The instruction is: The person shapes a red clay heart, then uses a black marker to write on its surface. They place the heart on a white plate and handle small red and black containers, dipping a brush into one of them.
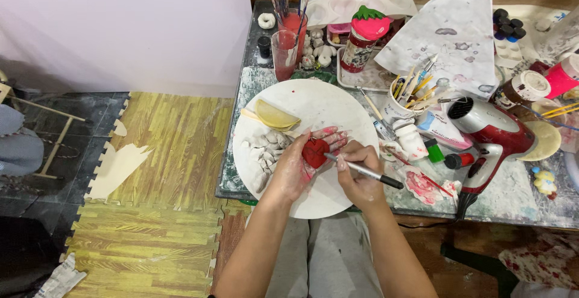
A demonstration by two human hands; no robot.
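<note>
Seen from the head camera, the left hand (300,164), smeared with red paint, cradles a small red heart-shaped piece (315,151) in its curled fingers above a round white board (313,102). The right hand (357,174) pinches a brush (364,170) closed between its fingers, tip touching the heart's right edge. A yellow wedge (275,116) and grey-white figures (267,153) lie left of the grip. A red hair dryer (490,136) and a cup of brushes (403,99) crowd the right; bare board remains far and near.
</note>
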